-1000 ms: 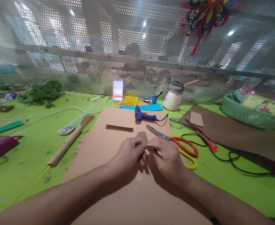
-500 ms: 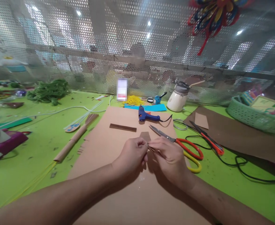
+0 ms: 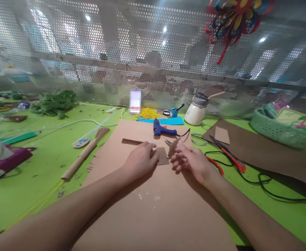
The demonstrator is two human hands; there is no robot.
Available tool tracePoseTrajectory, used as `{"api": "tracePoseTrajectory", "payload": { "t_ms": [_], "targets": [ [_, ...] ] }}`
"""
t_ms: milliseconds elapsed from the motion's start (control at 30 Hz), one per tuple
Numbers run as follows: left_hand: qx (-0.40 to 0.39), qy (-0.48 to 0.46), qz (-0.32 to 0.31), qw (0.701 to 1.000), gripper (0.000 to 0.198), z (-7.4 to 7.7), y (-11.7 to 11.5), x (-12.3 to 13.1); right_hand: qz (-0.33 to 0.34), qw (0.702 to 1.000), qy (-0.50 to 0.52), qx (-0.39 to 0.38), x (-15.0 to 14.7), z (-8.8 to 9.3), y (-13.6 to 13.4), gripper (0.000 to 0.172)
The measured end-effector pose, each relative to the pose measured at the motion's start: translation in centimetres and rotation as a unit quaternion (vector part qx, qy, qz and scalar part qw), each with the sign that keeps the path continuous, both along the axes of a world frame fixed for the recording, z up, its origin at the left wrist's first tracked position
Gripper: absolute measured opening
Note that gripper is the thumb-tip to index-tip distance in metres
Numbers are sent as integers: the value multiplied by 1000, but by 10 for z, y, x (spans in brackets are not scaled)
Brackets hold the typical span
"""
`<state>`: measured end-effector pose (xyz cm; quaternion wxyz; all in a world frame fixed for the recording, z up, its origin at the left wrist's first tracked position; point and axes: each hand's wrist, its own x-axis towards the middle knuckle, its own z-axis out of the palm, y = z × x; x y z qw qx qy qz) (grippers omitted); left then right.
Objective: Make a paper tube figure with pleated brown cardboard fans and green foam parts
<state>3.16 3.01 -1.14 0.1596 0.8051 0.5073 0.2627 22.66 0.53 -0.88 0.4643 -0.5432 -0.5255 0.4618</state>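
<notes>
My left hand point(image 3: 141, 158) rests low over the cardboard sheet point(image 3: 147, 216), its fingers loosely stretched and holding nothing. Its fingertips lie at the left edge of a small brown square point(image 3: 162, 156), perhaps touching it. In my right hand point(image 3: 193, 163) a small brown paper piece point(image 3: 173, 149), with an uneven edge, is pinched between the fingers. Behind my left fingers lies a thin brown strip bundle point(image 3: 131, 141), partly covered. The large scissors point(image 3: 217, 165) are mostly hidden by my right hand; the blade tip and part of the red handle show.
A blue glue gun point(image 3: 164, 129) lies at the sheet's far end. Second scissors point(image 3: 229, 155) and a black cord point(image 3: 262, 186) are at the right, near a green basket point(image 3: 278, 130). A white jar point(image 3: 195, 111) stands behind. On the left lies a brown paper-wrapped stick point(image 3: 81, 160).
My hands have parted: the left moved left and opened, the right moved right with the brown piece. The small square now shows between them, and my right hand covers more of the scissors.
</notes>
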Motion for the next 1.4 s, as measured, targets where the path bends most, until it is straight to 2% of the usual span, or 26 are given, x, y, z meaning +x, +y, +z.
{"api": "tracePoseTrajectory", "payload": {
  "t_ms": [67, 167, 300, 400, 500, 567, 667, 767, 833, 900, 1000, 1067, 1167, 1267, 1400],
  "targets": [
    [17, 36, -12, 999, 25, -3, 0, 2, 56, 994, -89, -33, -4, -1, -7, 52],
    [31, 71, -31, 997, 19, -2, -2, 3, 109, 976, -188, -1, -9, -2, -16, 48],
    [32, 85, -61, 994, 19, 1, -3, 2, 69, 956, -262, 109, -7, -3, -14, 31],
    [19, 62, -118, 991, 27, -2, -3, 2, 47, 932, -312, 180, 0, -8, -4, 14],
    [17, 18, -159, 987, 39, -4, -2, 2, 72, 911, -348, 209, 4, -12, 4, 15],
    [40, 18, -136, 990, 37, -4, -1, 0, 85, 901, -367, 216, 3, -14, 3, 16],
    [50, 72, -105, 991, 26, 1, -1, -3, 102, 888, -388, 224, -2, -12, -3, 15],
    [41, 105, -101, 988, 17, 5, -2, -5, 116, 865, -425, 241, -7, -10, -9, 24],
    [49, 86, -102, 990, 11, 5, -4, -5, 116, 847, -444, 268, -9, -12, -10, 20],
    [49, 44, -117, 991, 13, 3, -6, -4, 114, 839, -441, 297, -10, -16, -8, 11],
    [35, -12, -128, 991, 22, 4, -7, -3, 104, 846, -416, 317, -11, -23, -3, 15],
    [37, -42, -111, 992, 21, 8, -4, -4, 91, 859, -391, 318, -12, -23, -1, 15],
    [41, -125, -29, 991, 16, 18, 5, -8, 48, 890, -332, 308, -10, -17, -2, 15],
    [-7, -244, 55, 968, 13, 28, 11, -12, -6, 916, -266, 298, -5, -6, -5, 28],
    [-93, -278, 3, 956, 27, 35, 0, -7, -89, 917, -216, 323, 0, 4, -7, 27]
  ]
}}
